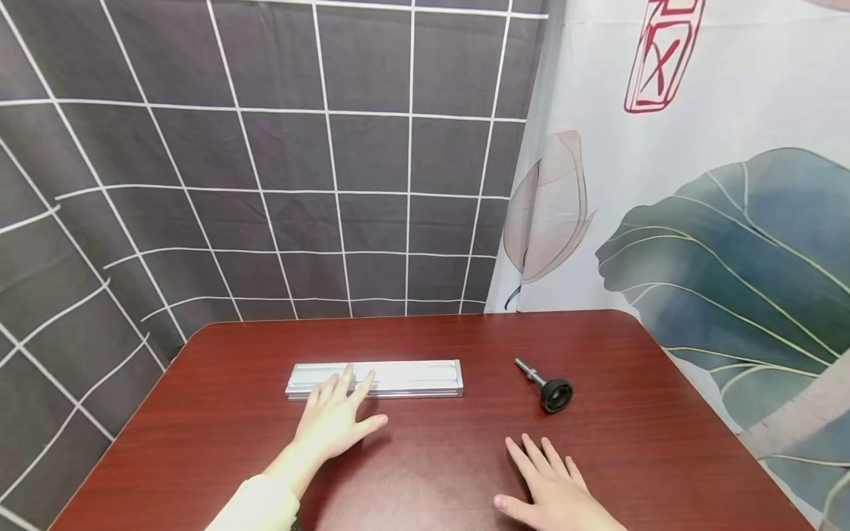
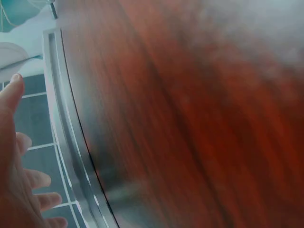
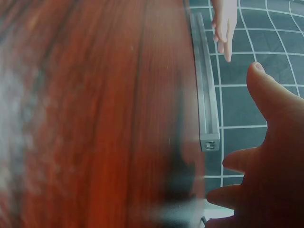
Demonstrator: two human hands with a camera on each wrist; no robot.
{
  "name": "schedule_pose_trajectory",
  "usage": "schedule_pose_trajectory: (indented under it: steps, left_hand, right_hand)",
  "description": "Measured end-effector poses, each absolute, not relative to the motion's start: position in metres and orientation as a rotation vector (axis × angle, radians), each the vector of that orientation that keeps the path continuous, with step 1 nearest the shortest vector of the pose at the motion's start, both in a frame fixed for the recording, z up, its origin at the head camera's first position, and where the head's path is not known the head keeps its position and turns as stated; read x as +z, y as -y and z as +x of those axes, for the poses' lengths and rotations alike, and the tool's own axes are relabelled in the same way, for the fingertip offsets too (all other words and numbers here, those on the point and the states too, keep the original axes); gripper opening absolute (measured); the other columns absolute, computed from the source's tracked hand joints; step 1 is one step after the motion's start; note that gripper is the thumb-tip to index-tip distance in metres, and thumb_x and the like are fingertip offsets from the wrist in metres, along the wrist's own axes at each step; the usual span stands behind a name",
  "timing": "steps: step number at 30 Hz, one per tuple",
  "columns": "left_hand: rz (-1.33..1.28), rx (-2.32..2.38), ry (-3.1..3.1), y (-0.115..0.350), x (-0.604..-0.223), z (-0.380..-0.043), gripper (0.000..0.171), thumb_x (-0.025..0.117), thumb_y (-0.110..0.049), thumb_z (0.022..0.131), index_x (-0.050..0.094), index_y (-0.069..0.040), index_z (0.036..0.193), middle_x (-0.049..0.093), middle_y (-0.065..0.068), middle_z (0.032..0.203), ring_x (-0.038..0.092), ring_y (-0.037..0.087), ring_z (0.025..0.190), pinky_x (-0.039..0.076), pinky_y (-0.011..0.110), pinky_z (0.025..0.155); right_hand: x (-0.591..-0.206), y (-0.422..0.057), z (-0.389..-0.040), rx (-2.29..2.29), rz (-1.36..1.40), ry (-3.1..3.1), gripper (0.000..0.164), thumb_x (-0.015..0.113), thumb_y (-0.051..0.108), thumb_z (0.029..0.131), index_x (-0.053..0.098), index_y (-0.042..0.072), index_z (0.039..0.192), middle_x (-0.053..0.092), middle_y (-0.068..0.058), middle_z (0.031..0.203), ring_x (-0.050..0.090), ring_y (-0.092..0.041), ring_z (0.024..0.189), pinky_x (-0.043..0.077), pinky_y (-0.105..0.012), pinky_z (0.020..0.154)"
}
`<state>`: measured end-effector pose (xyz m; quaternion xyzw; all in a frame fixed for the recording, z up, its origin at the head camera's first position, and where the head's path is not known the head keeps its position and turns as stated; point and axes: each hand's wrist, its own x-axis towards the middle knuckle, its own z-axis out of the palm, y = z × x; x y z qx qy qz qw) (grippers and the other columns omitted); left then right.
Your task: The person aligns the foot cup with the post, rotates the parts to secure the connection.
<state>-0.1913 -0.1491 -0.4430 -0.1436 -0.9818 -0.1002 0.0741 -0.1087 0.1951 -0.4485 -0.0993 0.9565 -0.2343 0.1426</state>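
Observation:
A silver aluminium extrusion profile (image 1: 412, 377) with grooves along its length lies crosswise on the table. My left hand (image 1: 335, 420) is spread in front of it, fingertips overlapping its left half in the head view. In the left wrist view the same hand (image 2: 16, 156) hovers with fingers extended, apart from the profile (image 2: 71, 123). To the profile's right lies a levelling foot (image 1: 546, 385) with a black round base and a threaded metal stem. Nearer to me than the foot, my right hand (image 1: 547, 483) has its fingers spread and holds nothing. The right wrist view shows the profile's slotted end (image 3: 210, 142).
The reddish-brown wooden table (image 1: 432, 472) has rounded far corners. A dark grey cloth with a white grid (image 1: 372, 155) hangs behind it and along the left. A white curtain with leaf prints (image 1: 717, 243) hangs on the right, close to the table's right edge.

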Motion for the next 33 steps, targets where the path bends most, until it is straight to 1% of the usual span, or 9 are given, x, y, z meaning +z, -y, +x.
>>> schedule_pose_trajectory:
  steps: [3, 10, 17, 27, 33]
  left_hand:
    - [-0.445, -0.33, 2.951, 0.147, -0.442, -0.193, 0.078, 0.056, -0.064, 0.08, 0.04, -0.022, 0.143, 0.033, 0.019, 0.146, 0.032, 0.042, 0.13, 0.022, 0.06, 0.102]
    - [-0.435, -0.295, 2.974, 0.148, -0.445, -0.197, 0.077, 0.054, -0.066, 0.08, 0.039, -0.025, 0.143, 0.032, 0.017, 0.147, 0.031, 0.04, 0.132, 0.022, 0.059, 0.103]
    - [-0.432, -0.335, 2.961, 0.145, -0.446, -0.206, 0.08, 0.056, -0.066, 0.079, 0.039, -0.022, 0.144, 0.034, 0.018, 0.146, 0.034, 0.04, 0.13, 0.021, 0.061, 0.103]
    - [-0.447, -0.336, 2.971, 0.139, -0.45, -0.221, 0.086, 0.056, -0.068, 0.077, 0.035, -0.02, 0.146, 0.035, 0.019, 0.145, 0.031, 0.04, 0.132, 0.02, 0.06, 0.104]
    - [-0.456, -0.352, 2.983, 0.135, -0.448, -0.226, 0.088, 0.06, -0.065, 0.076, 0.033, -0.019, 0.146, 0.036, 0.02, 0.144, 0.032, 0.04, 0.131, 0.021, 0.058, 0.103]
  right_hand:
    - [-0.45, -0.195, -0.107, -0.673, -0.288, -2.765, 0.085, 0.054, 0.065, 0.08, 0.037, 0.011, 0.144, 0.031, -0.02, 0.146, 0.018, -0.048, 0.134, 0.01, -0.072, 0.096]
    - [-0.451, -0.194, -0.103, -0.708, -0.312, -2.776, 0.084, 0.055, 0.063, 0.081, 0.038, 0.011, 0.144, 0.033, -0.021, 0.145, 0.019, -0.049, 0.133, 0.011, -0.072, 0.096]
    - [-0.452, -0.194, -0.103, -0.73, -0.326, -2.775, 0.082, 0.056, 0.062, 0.081, 0.038, 0.011, 0.144, 0.033, -0.021, 0.145, 0.02, -0.05, 0.133, 0.012, -0.073, 0.095]
    - [-0.453, -0.194, -0.104, -0.744, -0.338, -2.776, 0.082, 0.056, 0.061, 0.082, 0.038, 0.008, 0.143, 0.033, -0.023, 0.145, 0.022, -0.05, 0.132, 0.014, -0.073, 0.094]
    - [-0.453, -0.195, -0.105, -0.757, -0.322, -2.746, 0.082, 0.056, 0.06, 0.082, 0.037, 0.009, 0.143, 0.032, -0.023, 0.145, 0.02, -0.051, 0.132, 0.012, -0.074, 0.094]
